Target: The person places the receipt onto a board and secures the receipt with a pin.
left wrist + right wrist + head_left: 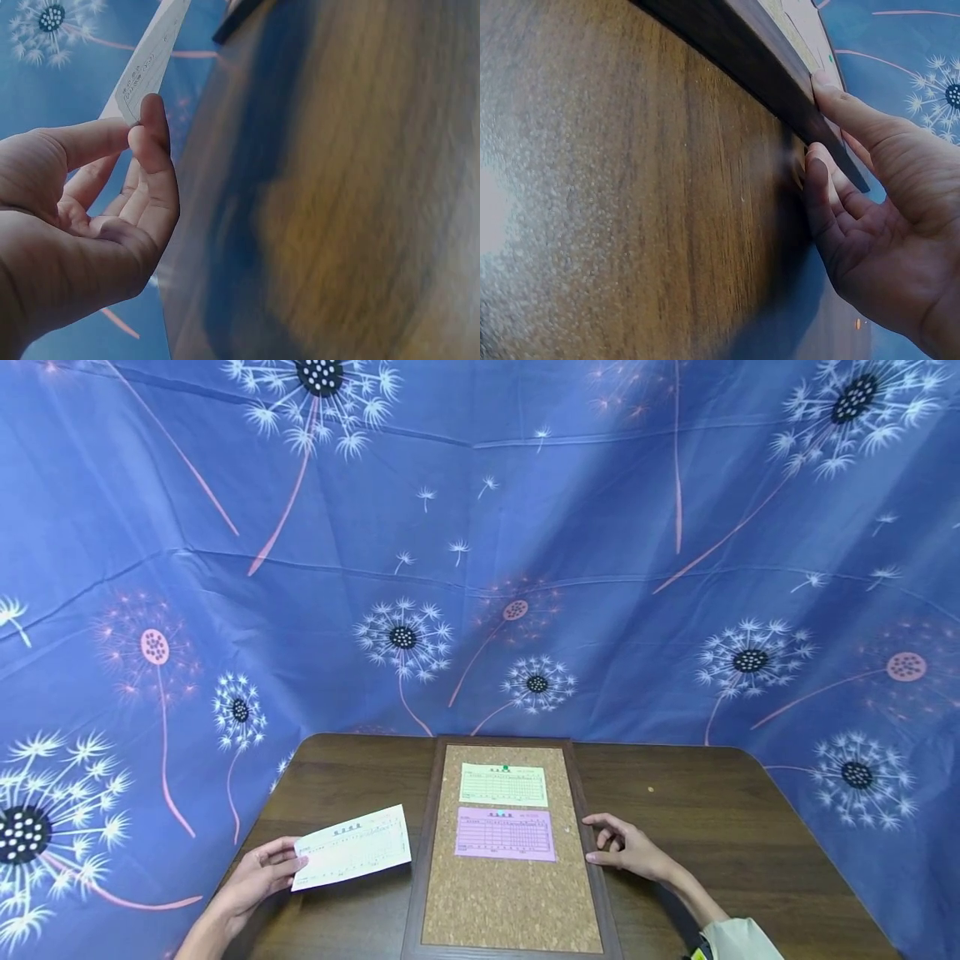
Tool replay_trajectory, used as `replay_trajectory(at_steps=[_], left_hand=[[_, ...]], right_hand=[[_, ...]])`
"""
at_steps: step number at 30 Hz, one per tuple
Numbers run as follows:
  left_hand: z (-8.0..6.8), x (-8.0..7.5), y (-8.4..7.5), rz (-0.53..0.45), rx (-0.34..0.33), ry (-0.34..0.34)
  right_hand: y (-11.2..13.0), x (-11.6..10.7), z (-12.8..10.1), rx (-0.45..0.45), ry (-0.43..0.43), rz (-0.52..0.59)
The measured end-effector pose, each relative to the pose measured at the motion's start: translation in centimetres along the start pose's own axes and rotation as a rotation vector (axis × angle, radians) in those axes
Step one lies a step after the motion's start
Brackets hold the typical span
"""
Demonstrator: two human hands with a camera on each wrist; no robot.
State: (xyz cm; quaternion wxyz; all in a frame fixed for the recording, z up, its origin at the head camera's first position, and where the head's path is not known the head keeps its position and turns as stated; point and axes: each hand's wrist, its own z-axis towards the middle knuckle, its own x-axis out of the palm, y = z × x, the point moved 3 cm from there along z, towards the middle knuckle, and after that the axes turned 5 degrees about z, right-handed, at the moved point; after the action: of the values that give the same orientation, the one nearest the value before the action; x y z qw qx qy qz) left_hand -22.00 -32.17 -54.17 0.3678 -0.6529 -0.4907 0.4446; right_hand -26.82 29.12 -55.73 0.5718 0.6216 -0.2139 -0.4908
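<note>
My left hand (pixel 258 875) pinches the left end of a white printed paper slip (pixel 352 850) between thumb and fingers, left of a framed cork board (pixel 495 906). In the left wrist view, the slip (pixel 146 71) shows edge-on above the fingertips. My right hand (pixel 630 852) is at the board's right side. The right wrist view shows its thumb on the dark wooden frame (pixel 757 64) and curled fingers against the outer side, gripping the edge. A green slip (pixel 502 787) lies on the upper cork under a green pushpin (pixel 506 767). Below it is a purple slip (pixel 505 835) with a teal pin (pixel 500 812).
The board lies on a dark brown wooden table (pixel 690 810) with rounded far corners. A blue curtain (pixel 480 527) printed with dandelions hangs behind and around it. A small tan spot (pixel 650 789) shows on the tabletop right of the board.
</note>
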Motion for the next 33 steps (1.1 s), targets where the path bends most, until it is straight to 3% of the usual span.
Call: replay_trajectory(at_steps=[3,11,20,33], left_hand=[[-0.1,0.6,-0.7,-0.001,0.001,0.012],[-0.1,3.1,-2.9,-0.088,0.071,0.135],[0.4,6.5,-4.0,-0.147,0.127,0.243],[1.5,12.2,-4.6,-0.145,0.132,0.207]], right_hand=[[-0.1,0.0,0.0,-0.002,0.003,0.003],[-0.1,-0.1,0.0,0.012,-0.001,0.004],[-0.2,0.0,-0.1,0.018,-0.003,-0.017],[-0.1,0.0,0.0,0.012,-0.001,-0.014]])
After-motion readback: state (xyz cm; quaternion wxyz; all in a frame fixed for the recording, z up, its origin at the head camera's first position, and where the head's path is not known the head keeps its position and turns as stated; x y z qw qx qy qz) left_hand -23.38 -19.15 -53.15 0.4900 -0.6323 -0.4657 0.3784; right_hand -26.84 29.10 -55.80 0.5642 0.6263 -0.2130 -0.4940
